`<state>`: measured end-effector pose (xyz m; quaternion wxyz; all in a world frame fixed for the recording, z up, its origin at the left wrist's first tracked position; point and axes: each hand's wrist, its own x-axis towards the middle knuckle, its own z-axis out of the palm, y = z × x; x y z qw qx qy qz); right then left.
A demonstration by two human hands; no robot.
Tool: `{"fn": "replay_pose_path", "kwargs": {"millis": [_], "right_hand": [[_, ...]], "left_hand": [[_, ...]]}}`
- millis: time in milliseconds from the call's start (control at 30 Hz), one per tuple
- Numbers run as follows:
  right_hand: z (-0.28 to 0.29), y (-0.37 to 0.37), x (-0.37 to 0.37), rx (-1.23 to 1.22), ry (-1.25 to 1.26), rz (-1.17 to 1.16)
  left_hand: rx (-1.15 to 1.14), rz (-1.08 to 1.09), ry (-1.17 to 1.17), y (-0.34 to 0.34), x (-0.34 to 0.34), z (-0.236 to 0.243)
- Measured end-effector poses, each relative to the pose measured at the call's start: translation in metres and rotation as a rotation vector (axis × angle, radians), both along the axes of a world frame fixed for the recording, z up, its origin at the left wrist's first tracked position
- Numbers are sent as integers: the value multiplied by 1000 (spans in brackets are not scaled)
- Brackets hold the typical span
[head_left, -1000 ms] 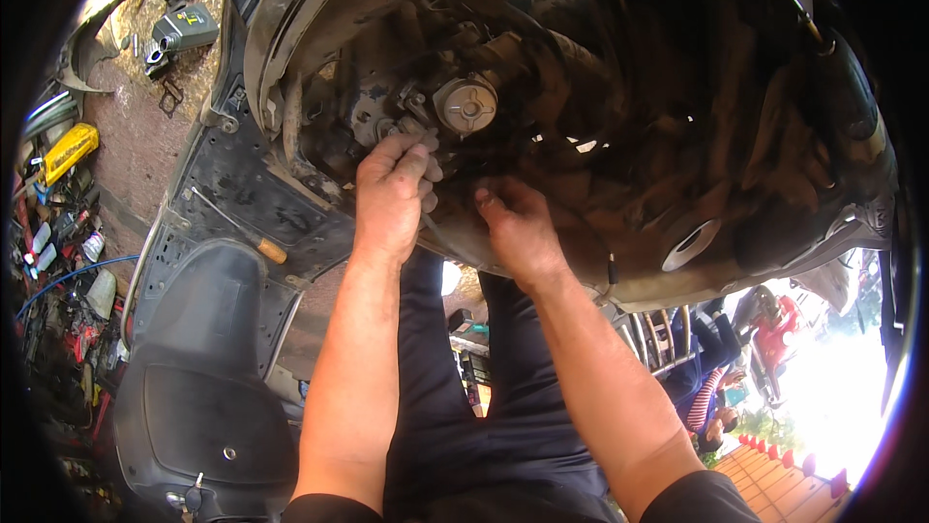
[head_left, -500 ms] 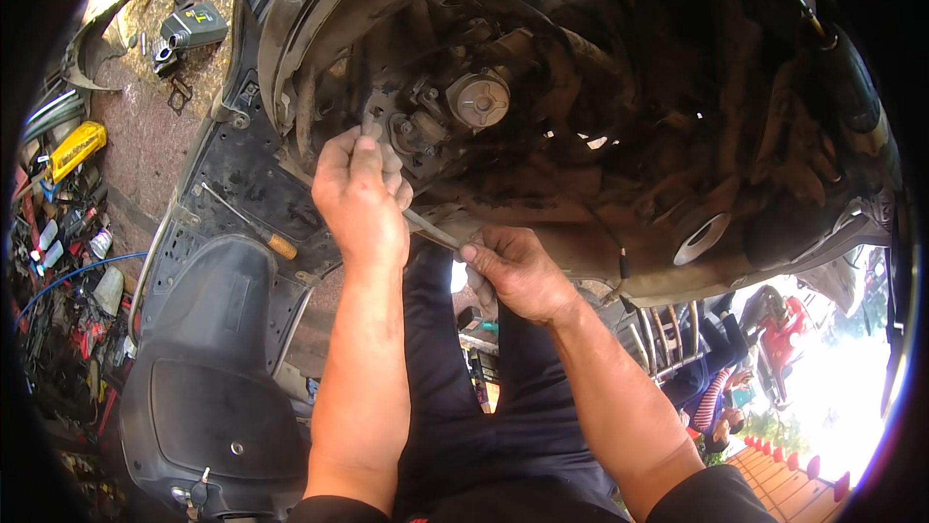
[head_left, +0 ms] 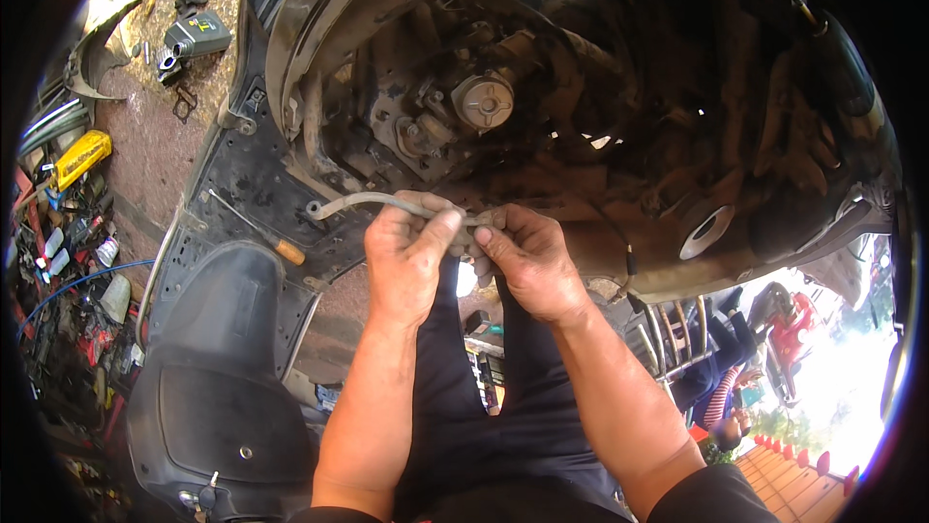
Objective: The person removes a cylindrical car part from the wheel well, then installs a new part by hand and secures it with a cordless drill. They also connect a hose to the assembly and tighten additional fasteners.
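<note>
A slender, curved grey metal pipe (head_left: 356, 200) with a ring-shaped eye at its left end lies between my two hands, in front of the uncovered scooter engine. My left hand (head_left: 410, 250) is closed round its middle, thumb on top. Close beside it, my right hand (head_left: 530, 260) pinches the pipe's right end between thumb and fingers, which cover that end. Just beyond my hands is the engine (head_left: 426, 131), with a round metal cap (head_left: 483, 103) marked by a cross shape.
A screwdriver with an orange handle (head_left: 288, 252) lies on the black scooter floorboard, left of my hands. Farther left are a grey oil bottle (head_left: 197, 33), a yellow bottle (head_left: 81, 159) and a heap of scrap parts (head_left: 82, 329). Other people (head_left: 721, 407) are at the lower right.
My left hand has drawn back from the engine toward my right hand, bringing the pipe with it. The pipe's ringed end now shows, pointing left.
</note>
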<state>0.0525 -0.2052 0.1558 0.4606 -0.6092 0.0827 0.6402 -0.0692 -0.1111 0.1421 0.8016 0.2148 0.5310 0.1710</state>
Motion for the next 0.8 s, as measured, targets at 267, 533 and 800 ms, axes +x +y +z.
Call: {"fn": "replay_pose_path", "kwargs": {"millis": [267,533,800], "right_hand": [[-9,-9,-8,77,-732,402],[-20,-1,8,-287,-414,-292],[-31,-10,4,-159,-300,-202]], "left_hand": [[27,-120,119,3,1,1],[242,-18,306,12,27,-24],[364,60,323,-1,55,-79]]}}
